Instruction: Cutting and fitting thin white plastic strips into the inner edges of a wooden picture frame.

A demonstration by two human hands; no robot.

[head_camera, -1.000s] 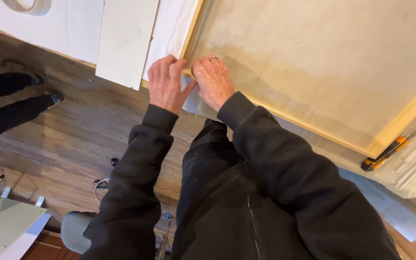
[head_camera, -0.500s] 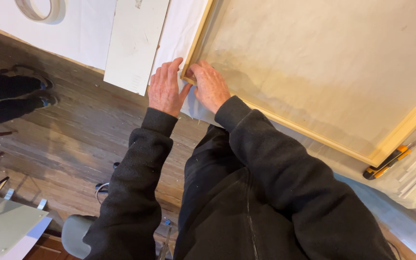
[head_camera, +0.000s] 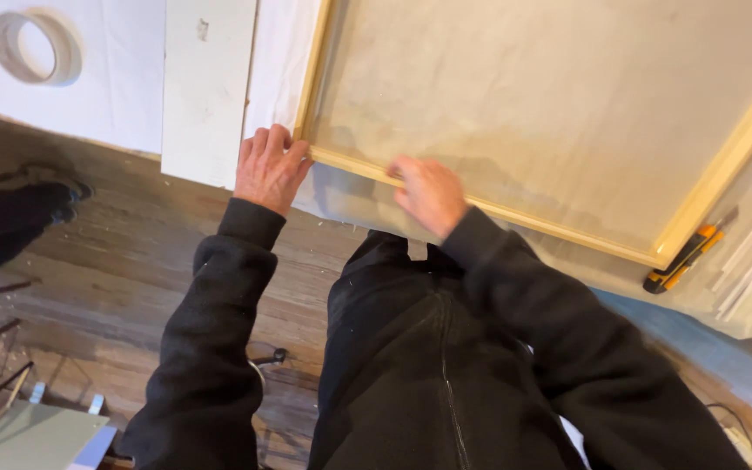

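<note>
Our right hand has slid along the frame's near rail, away from our left hand, which lies flat with fingers spread at the frame's corner. Right fingers curl over the rail. A knife lies beside the far corner.

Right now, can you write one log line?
left hand: on wooden frame corner | right hand: on frame's near rail | utility knife: beside frame

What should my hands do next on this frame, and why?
Probably slide the right hand further right along the near bar of the wooden frame, pressing the white fabric as it goes. The left hand sits at the corner, and fabric hangs loose below the bar.
</note>
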